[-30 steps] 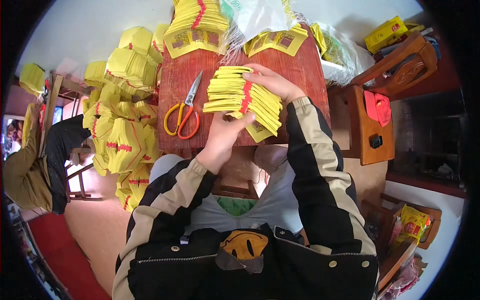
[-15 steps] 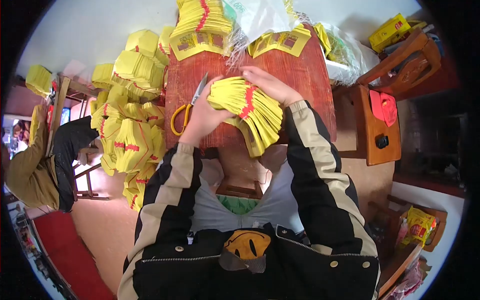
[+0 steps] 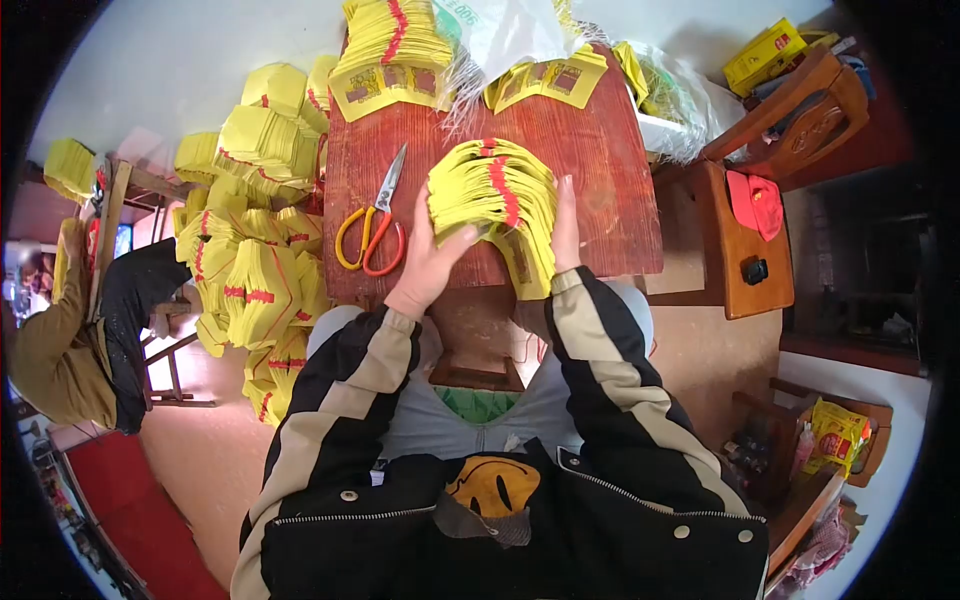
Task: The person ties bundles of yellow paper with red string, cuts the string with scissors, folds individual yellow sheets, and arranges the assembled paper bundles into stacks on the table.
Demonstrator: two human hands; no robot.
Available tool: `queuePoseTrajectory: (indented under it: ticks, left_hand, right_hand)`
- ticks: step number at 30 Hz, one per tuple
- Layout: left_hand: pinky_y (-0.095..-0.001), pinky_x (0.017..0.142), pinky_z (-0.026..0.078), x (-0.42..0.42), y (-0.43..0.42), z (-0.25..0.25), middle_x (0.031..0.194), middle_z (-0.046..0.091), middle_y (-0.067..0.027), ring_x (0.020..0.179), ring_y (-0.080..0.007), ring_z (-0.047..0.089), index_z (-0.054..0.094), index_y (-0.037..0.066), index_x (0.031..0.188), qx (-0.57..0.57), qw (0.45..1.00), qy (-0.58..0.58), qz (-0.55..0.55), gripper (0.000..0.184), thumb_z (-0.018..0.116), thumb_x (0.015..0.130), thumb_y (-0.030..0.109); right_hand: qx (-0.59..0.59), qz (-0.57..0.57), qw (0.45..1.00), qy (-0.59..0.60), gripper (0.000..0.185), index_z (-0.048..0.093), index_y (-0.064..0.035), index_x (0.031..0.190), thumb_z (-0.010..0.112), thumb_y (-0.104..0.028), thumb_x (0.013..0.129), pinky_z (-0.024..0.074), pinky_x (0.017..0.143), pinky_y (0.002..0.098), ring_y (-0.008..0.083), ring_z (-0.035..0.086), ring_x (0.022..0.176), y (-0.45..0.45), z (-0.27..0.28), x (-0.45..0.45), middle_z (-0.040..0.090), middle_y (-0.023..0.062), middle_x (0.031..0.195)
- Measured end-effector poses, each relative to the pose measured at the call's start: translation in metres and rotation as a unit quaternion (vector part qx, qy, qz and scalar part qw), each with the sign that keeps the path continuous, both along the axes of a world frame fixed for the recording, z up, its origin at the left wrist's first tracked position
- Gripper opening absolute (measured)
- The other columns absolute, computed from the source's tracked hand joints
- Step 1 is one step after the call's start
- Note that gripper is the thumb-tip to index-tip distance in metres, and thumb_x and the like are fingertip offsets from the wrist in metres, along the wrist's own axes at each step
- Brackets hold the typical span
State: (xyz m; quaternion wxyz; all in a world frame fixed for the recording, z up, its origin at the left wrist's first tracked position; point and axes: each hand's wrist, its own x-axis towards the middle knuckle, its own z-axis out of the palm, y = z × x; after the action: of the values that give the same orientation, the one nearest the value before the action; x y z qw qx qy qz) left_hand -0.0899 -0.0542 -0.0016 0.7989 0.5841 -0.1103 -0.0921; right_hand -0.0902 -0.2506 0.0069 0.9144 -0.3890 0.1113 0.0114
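Note:
My left hand (image 3: 430, 265) and my right hand (image 3: 566, 228) grip a thick stack of yellow folded papers (image 3: 465, 190) from its two sides, near the front of the red wooden table (image 3: 610, 190). The stack bows upward in the middle, and a jagged red stripe runs across its edges. My left thumb lies along its lower front, while my right fingers press upright against its right side. Orange-and-red-handled scissors (image 3: 380, 212) lie on the table left of the stack, blades slightly apart and pointing away from me.
Another yellow paper stack (image 3: 395, 75) and a white plastic bag (image 3: 515, 40) sit at the table's far end. Many yellow bundles (image 3: 255, 265) are piled at the left. A person in a brown sleeve (image 3: 50, 345) is farther left. A wooden chair (image 3: 745, 255) holding a red cap stands right.
Both hands have turned the paper stack more upright, its top bowing into an arch. My left hand has moved off the scissors, leaving both handles showing. The view has shifted slightly.

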Motion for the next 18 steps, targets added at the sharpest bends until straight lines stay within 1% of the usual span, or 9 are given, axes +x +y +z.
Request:
queuePoseTrajectory:
  ticks: [2, 5, 6, 9, 11, 12, 13, 14, 18]
  left_hand:
    - [-0.0396, 0.123, 0.030, -0.015, -0.003, -0.002, 0.161, 0.036, -0.0147, 0.147, -0.0240, 0.039, 0.008, 0.003, 0.165, -0.017, 0.999, -0.005, -0.028, 0.094, 0.071, 0.098, 0.020]
    - [-0.0399, 0.123, 0.028, -0.013, -0.017, -0.019, 0.161, 0.035, -0.0146, 0.148, -0.0239, 0.037, 0.010, 0.002, 0.165, -0.124, 0.991, 0.005, 0.047, 0.085, 0.063, 0.104, 0.030]
    - [-0.0405, 0.123, 0.030, -0.010, -0.023, -0.012, 0.162, 0.036, -0.0115, 0.147, -0.0252, 0.040, 0.018, 0.005, 0.165, -0.067, 0.993, -0.044, 0.081, 0.075, 0.042, 0.110, 0.051]
    - [-0.0416, 0.121, 0.033, 0.008, -0.024, 0.010, 0.160, 0.040, -0.0118, 0.145, -0.0255, 0.043, 0.025, 0.004, 0.162, -0.165, 0.976, -0.069, 0.126, 0.072, 0.035, 0.111, 0.054]
    - [-0.0415, 0.119, 0.038, 0.015, -0.012, 0.006, 0.154, 0.049, -0.0124, 0.140, -0.0254, 0.049, 0.035, 0.004, 0.158, -0.089, 0.979, -0.067, 0.172, 0.073, 0.032, 0.110, 0.059]
    - [-0.0406, 0.117, 0.040, 0.024, -0.006, -0.003, 0.151, 0.052, -0.0125, 0.137, -0.0250, 0.052, 0.038, 0.003, 0.156, -0.135, 0.981, 0.008, 0.142, 0.074, 0.032, 0.110, 0.061]
    - [-0.0396, 0.115, 0.042, 0.030, -0.004, 0.002, 0.148, 0.055, -0.0125, 0.134, -0.0245, 0.055, 0.041, 0.003, 0.154, -0.182, 0.974, 0.080, 0.109, 0.075, 0.032, 0.110, 0.062]
    - [-0.0340, 0.114, 0.039, 0.033, -0.004, 0.008, 0.143, 0.057, -0.0131, 0.132, -0.0204, 0.054, 0.049, -0.002, 0.145, -0.196, 0.961, 0.159, 0.111, 0.060, 0.030, 0.115, 0.047]
    - [-0.0357, 0.116, 0.038, 0.059, -0.013, -0.031, 0.146, 0.055, -0.0141, 0.133, -0.0209, 0.053, 0.045, -0.003, 0.150, -0.145, 0.981, 0.073, 0.106, 0.063, 0.033, 0.114, 0.048]
  right_hand:
    - [0.047, -0.032, 0.998, -0.017, 0.068, 0.055, 0.0006, 0.142, 0.038, -0.057, 0.111, 0.0517, 0.104, 0.0362, 0.0222, 0.066, 0.117, 0.009, -0.008, 0.001, 0.066, 0.0130, 0.132]
    - [0.000, -0.072, 0.997, -0.040, 0.065, 0.056, 0.0002, 0.141, 0.037, -0.055, 0.112, 0.0498, 0.105, 0.0360, 0.0211, 0.064, 0.117, 0.029, -0.001, 0.008, 0.065, 0.0116, 0.132]
    - [-0.017, -0.093, 0.995, -0.017, 0.065, 0.054, 0.0000, 0.142, 0.037, -0.055, 0.112, 0.0485, 0.106, 0.0357, 0.0206, 0.063, 0.118, 0.039, 0.019, 0.007, 0.064, 0.0112, 0.133]
    - [-0.048, -0.123, 0.991, -0.029, 0.066, 0.053, 0.0023, 0.144, 0.034, -0.053, 0.113, 0.0461, 0.110, 0.0376, 0.0238, 0.061, 0.122, 0.045, 0.041, 0.019, 0.063, 0.0135, 0.136]
    - [-0.073, -0.100, 0.988, -0.087, 0.069, 0.051, 0.0034, 0.146, 0.034, -0.054, 0.112, 0.0441, 0.113, 0.0385, 0.0265, 0.060, 0.128, 0.034, 0.036, 0.025, 0.061, 0.0163, 0.141]
    - [-0.063, -0.074, 0.987, -0.130, 0.071, 0.050, 0.0039, 0.148, 0.034, -0.055, 0.112, 0.0432, 0.115, 0.0390, 0.0279, 0.058, 0.131, 0.023, 0.020, 0.033, 0.059, 0.0180, 0.144]
    - [-0.033, -0.043, 0.998, -0.036, 0.074, 0.051, 0.0019, 0.148, 0.036, -0.060, 0.110, 0.0450, 0.114, 0.0403, 0.0291, 0.059, 0.131, 0.017, 0.026, 0.026, 0.059, 0.0185, 0.145]
    - [0.034, -0.007, 0.999, -0.001, 0.075, 0.051, 0.0006, 0.148, 0.036, -0.062, 0.109, 0.0460, 0.114, 0.0411, 0.0295, 0.061, 0.129, 0.008, 0.019, 0.025, 0.060, 0.0175, 0.144]
    - [0.036, 0.002, 0.999, -0.012, 0.073, 0.051, -0.0030, 0.149, 0.037, -0.062, 0.109, 0.0488, 0.109, 0.0377, 0.0246, 0.063, 0.125, 0.017, 0.002, 0.036, 0.062, 0.0126, 0.142]
